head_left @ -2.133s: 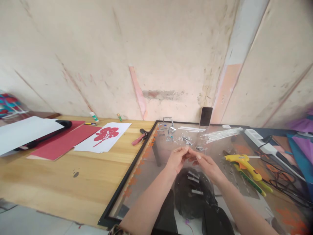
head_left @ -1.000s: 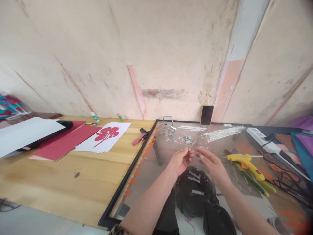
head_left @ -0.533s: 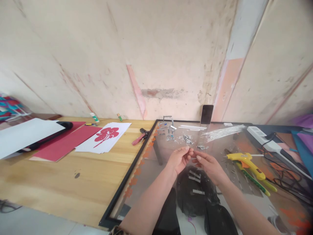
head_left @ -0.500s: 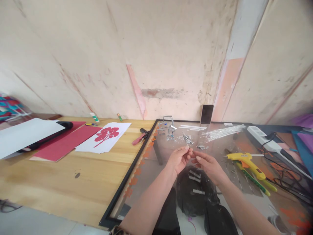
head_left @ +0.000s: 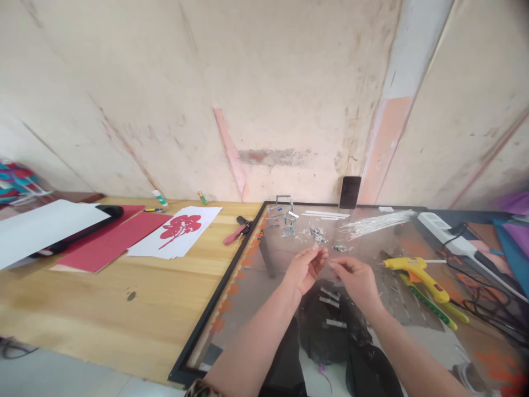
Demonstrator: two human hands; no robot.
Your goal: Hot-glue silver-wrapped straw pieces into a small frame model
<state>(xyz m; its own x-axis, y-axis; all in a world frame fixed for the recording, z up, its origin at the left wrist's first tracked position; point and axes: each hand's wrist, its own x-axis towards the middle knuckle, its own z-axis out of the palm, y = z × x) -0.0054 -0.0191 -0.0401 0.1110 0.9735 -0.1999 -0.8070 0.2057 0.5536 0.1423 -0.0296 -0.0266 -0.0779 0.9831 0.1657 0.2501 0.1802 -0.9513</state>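
Observation:
My left hand [head_left: 306, 267] is raised over the glass tabletop [head_left: 285, 298], its thumb and fingers curled together in a pinch. Whatever lies between those fingertips is too small to name. Just to its right, a short gap away, my right hand [head_left: 355, 278] has its thumb and forefinger pressed together, also on something too small to make out. Beyond the hands lies a heap of small silvery scraps [head_left: 317, 235]. Small bent metal-like frames [head_left: 285, 212] stand behind the scraps to the left. A few flat silvery strips [head_left: 329, 301] lie on the glass below my hands.
At right are a yellow glue gun [head_left: 417, 270], green-handled pliers [head_left: 432, 306], a white power strip [head_left: 446, 234] and tangled cords. A bundle of thin wires [head_left: 378, 225] and a phone [head_left: 349, 192] are at the back. Keys [head_left: 243, 226] and a red paper cutout [head_left: 181, 229] lie left.
My right hand has drawn away from the left, opening a small gap between the fingertips. Its fingers are more tightly bent now. My left hand has hardly moved.

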